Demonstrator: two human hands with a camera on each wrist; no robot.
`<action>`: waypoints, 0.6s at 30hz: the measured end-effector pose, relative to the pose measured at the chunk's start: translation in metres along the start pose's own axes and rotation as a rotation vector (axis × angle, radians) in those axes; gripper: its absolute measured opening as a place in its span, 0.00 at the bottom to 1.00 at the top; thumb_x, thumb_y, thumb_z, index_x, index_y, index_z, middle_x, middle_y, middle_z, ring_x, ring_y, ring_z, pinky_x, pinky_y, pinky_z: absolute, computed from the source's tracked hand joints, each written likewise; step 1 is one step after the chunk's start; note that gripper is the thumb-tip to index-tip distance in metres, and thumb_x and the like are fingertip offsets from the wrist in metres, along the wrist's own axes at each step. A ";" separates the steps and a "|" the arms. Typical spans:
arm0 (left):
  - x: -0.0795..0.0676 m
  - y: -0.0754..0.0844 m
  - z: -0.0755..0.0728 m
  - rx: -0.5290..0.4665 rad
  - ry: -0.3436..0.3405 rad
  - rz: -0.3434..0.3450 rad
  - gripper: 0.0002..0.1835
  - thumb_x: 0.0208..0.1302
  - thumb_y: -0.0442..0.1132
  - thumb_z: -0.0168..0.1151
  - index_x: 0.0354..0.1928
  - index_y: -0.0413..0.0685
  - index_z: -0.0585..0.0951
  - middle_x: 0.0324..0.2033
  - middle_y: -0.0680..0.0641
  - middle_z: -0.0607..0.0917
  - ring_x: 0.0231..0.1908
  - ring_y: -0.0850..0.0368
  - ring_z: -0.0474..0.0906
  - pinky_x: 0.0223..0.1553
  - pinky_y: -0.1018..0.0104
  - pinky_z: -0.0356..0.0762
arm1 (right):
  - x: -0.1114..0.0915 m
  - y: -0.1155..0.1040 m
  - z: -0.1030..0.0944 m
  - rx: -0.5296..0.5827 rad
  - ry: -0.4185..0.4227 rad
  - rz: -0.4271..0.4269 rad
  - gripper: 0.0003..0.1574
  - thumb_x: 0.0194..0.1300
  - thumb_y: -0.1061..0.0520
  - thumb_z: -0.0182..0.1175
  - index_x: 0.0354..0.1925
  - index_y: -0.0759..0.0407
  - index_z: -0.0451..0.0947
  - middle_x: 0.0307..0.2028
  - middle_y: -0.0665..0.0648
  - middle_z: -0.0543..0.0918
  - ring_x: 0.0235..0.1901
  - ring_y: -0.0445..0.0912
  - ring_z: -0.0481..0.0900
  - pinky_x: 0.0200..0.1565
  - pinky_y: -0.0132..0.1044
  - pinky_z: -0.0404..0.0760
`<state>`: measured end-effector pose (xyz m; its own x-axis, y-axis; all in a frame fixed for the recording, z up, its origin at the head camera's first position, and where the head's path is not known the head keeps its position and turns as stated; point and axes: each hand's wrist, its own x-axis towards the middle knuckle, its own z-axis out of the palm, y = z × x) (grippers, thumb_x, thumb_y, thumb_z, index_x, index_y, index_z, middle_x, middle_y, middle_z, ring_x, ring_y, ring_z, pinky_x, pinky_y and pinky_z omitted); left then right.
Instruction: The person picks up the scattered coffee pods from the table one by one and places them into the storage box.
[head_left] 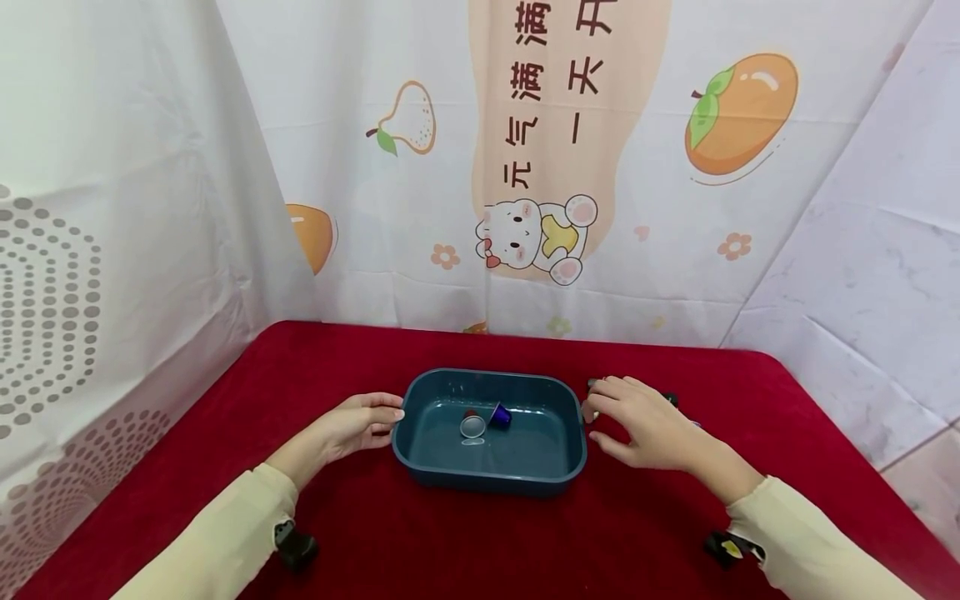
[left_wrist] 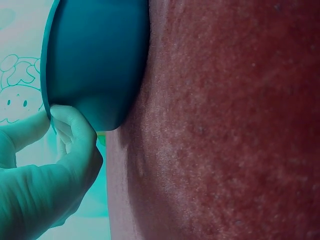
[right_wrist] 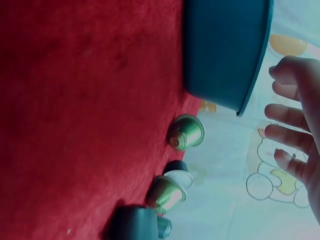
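Note:
A dark teal plastic basin point(head_left: 487, 481) stands on the red cloth in the head view. Inside lie a blue coffee capsule point(head_left: 501, 416), one with its silvery lid point(head_left: 472, 427) facing up, and a reddish one point(head_left: 470, 413) partly hidden behind that. At the basin's left end, my left hand point(head_left: 356, 429) pinches the rim between thumb and fingers, as the left wrist view also shows. My right hand point(head_left: 643, 425) hovers beside the right end, fingers spread and loosely bent, holding nothing; the right wrist view shows its fingers point(right_wrist: 287, 135) just off the rim.
Beyond the basin's right end, several coffee capsules lie on the cloth: a gold-green one point(right_wrist: 189, 132), another gold-green one point(right_wrist: 165, 194) and a dark one point(right_wrist: 135, 222) near the camera. My right hand partly covers them in the head view. A printed curtain point(head_left: 420, 192) hangs behind the table.

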<state>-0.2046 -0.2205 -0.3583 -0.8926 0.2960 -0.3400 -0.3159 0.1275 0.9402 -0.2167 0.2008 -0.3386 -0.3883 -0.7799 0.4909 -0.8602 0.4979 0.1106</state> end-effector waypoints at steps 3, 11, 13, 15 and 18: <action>0.001 -0.001 0.000 0.009 0.002 0.007 0.24 0.69 0.39 0.56 0.62 0.34 0.65 0.38 0.53 0.82 0.38 0.62 0.79 0.43 0.70 0.80 | -0.007 0.003 -0.004 -0.008 0.002 0.014 0.23 0.39 0.53 0.76 0.35 0.48 0.76 0.37 0.45 0.77 0.39 0.37 0.72 0.41 0.35 0.76; 0.001 0.000 0.000 0.013 0.009 0.014 0.23 0.68 0.39 0.56 0.60 0.34 0.66 0.37 0.54 0.82 0.37 0.62 0.80 0.43 0.70 0.80 | -0.024 0.010 -0.014 0.010 0.010 0.002 0.17 0.45 0.54 0.72 0.34 0.49 0.76 0.36 0.43 0.76 0.37 0.35 0.70 0.40 0.33 0.75; 0.001 -0.001 0.000 0.011 0.010 0.014 0.23 0.68 0.38 0.56 0.60 0.34 0.66 0.37 0.54 0.82 0.37 0.62 0.80 0.43 0.70 0.80 | -0.027 0.012 -0.015 0.007 0.013 -0.007 0.11 0.52 0.51 0.68 0.33 0.48 0.76 0.36 0.43 0.76 0.37 0.34 0.70 0.40 0.32 0.74; 0.001 -0.001 0.000 0.009 0.011 0.014 0.23 0.68 0.38 0.56 0.60 0.34 0.66 0.37 0.54 0.82 0.37 0.62 0.80 0.43 0.70 0.80 | -0.030 0.012 -0.016 0.000 0.014 -0.011 0.11 0.62 0.44 0.60 0.33 0.48 0.75 0.36 0.43 0.76 0.37 0.34 0.69 0.40 0.30 0.72; 0.001 -0.001 0.000 0.008 0.010 0.015 0.23 0.68 0.38 0.56 0.60 0.34 0.66 0.37 0.54 0.82 0.37 0.62 0.80 0.43 0.70 0.80 | -0.034 0.014 -0.017 -0.011 0.018 -0.014 0.23 0.68 0.35 0.43 0.32 0.48 0.75 0.37 0.42 0.76 0.37 0.34 0.70 0.41 0.27 0.70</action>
<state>-0.2047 -0.2208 -0.3597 -0.9004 0.2882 -0.3258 -0.2999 0.1312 0.9449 -0.2095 0.2408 -0.3395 -0.3704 -0.7796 0.5049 -0.8616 0.4915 0.1270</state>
